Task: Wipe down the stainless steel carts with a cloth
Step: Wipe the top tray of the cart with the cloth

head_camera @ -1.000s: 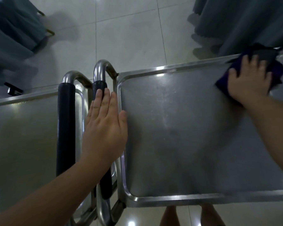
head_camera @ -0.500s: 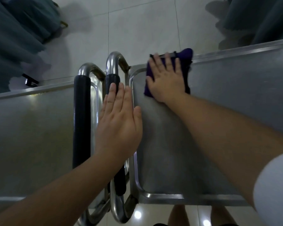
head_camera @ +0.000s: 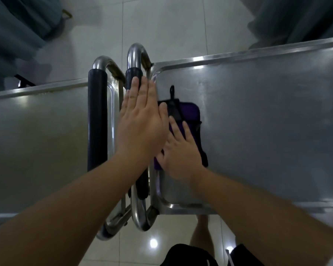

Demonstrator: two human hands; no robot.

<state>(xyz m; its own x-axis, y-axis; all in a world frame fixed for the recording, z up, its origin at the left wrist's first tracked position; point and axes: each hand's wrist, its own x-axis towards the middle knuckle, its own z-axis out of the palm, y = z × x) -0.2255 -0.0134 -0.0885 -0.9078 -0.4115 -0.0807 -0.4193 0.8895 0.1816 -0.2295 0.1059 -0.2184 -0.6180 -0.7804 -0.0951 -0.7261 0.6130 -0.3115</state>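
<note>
A: What is the left hand [head_camera: 142, 127] doing?

B: It lies flat with its fingers straight and close together. It rests on the black handle grip [head_camera: 134, 75] of the right cart [head_camera: 267, 121]. It holds nothing.

A: And the right hand [head_camera: 181, 152]?

B: It is flat too, with its fingers spread a little. It presses down on the purple cloth [head_camera: 188, 114]. The left hand covers part of it, so I cannot see its thumb.

A: Where is the cloth?

B: On the right cart's top tray, at the left end, just beside the rim. It is folded, dark purple, with a black edge strip and a small black loop at the far end.

A: How do the carts look?

B: Grey and shiny, with light spots on the rims. The left cart [head_camera: 37, 131] stands just beside the right one, and their handles sit side by side.
</note>
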